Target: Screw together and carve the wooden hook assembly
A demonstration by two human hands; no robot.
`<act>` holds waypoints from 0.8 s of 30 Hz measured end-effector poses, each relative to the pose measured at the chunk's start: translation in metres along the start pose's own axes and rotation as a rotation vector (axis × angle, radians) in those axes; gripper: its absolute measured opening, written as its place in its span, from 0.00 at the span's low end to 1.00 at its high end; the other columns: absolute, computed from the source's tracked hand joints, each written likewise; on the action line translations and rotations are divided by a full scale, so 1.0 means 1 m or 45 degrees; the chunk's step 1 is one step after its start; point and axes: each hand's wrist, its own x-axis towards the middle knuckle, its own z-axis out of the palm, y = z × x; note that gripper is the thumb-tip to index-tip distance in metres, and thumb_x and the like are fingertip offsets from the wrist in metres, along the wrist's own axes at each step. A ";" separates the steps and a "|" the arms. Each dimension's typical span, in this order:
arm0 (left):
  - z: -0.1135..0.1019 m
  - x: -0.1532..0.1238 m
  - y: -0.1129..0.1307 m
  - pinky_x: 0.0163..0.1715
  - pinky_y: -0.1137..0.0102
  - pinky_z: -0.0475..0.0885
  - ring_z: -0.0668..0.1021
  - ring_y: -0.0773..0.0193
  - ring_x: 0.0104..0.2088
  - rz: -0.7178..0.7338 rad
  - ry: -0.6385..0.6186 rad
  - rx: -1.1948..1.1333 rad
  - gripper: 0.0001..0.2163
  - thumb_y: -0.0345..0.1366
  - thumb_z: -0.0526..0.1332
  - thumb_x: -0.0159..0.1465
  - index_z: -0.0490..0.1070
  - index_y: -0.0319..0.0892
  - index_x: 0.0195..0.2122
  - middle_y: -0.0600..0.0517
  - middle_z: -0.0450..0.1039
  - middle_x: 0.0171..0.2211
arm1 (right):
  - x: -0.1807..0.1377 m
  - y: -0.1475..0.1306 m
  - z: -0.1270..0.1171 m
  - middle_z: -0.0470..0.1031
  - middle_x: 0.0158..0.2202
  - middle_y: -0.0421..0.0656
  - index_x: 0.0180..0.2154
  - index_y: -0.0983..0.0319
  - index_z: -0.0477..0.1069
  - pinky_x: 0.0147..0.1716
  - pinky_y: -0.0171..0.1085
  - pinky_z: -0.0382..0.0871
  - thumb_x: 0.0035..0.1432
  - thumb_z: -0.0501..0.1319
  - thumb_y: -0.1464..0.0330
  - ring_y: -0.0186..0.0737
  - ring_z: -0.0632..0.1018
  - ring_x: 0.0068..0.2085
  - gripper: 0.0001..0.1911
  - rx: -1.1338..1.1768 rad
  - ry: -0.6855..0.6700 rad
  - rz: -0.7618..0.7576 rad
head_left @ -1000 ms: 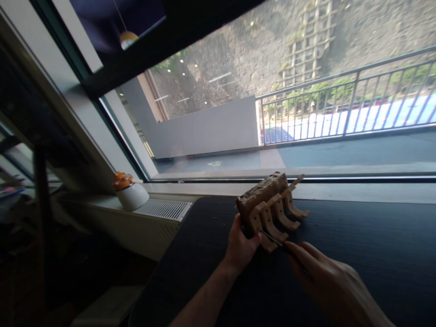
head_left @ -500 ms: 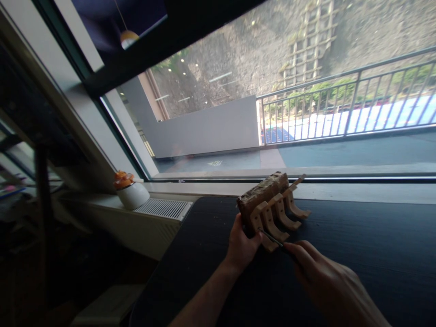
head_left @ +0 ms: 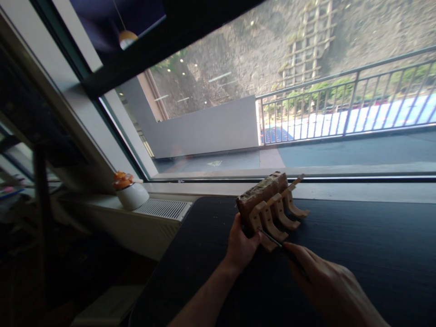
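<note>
A wooden hook rack [head_left: 279, 205] with several curved hooks stands tilted on the dark table. It leans against a rough brown block [head_left: 264, 188] with a flaky top. My left hand [head_left: 241, 243] is closed around the near end of the rack, thumb in front at the nearest hook; its other fingers are partly hidden. In my right hand [head_left: 323, 272], fingers closed, is a thin screwdriver [head_left: 272, 239] with a dark shaft. Its tip touches the nearest hook near a small hole. Most of its handle is hidden by my fingers.
The dark tabletop [head_left: 368, 240] reaches up to the window sill [head_left: 357, 191]. At the left, a white pot [head_left: 133, 196] with orange flowers stands beside a slotted vent grille [head_left: 165, 209]. A large window with railings [head_left: 306, 120] outside lies beyond.
Very little differs. My right hand has turned slightly on the screwdriver, with more of the dark handle showing. The rack and my left hand stay in place.
</note>
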 end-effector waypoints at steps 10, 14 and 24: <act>0.000 0.000 0.002 0.43 0.68 0.69 0.75 0.61 0.41 -0.027 -0.004 0.013 0.17 0.28 0.65 0.50 0.66 0.42 0.42 0.51 0.73 0.39 | 0.003 0.000 -0.006 0.70 0.46 0.46 0.51 0.60 0.63 0.22 0.33 0.68 0.60 0.47 0.77 0.34 0.77 0.28 0.19 -0.025 -0.027 -0.031; 0.000 0.000 0.005 0.43 0.67 0.69 0.75 0.61 0.41 -0.036 0.002 0.037 0.17 0.28 0.64 0.50 0.65 0.41 0.42 0.51 0.73 0.39 | 0.004 0.003 -0.006 0.71 0.44 0.44 0.49 0.60 0.65 0.26 0.34 0.69 0.60 0.48 0.77 0.35 0.77 0.31 0.17 -0.064 0.101 -0.129; 0.002 0.000 -0.002 0.43 0.67 0.69 0.75 0.60 0.41 -0.030 -0.001 0.027 0.18 0.28 0.63 0.51 0.65 0.41 0.44 0.50 0.73 0.40 | 0.007 -0.004 -0.004 0.73 0.38 0.38 0.46 0.56 0.67 0.27 0.32 0.67 0.64 0.51 0.68 0.32 0.78 0.31 0.10 0.084 0.104 -0.004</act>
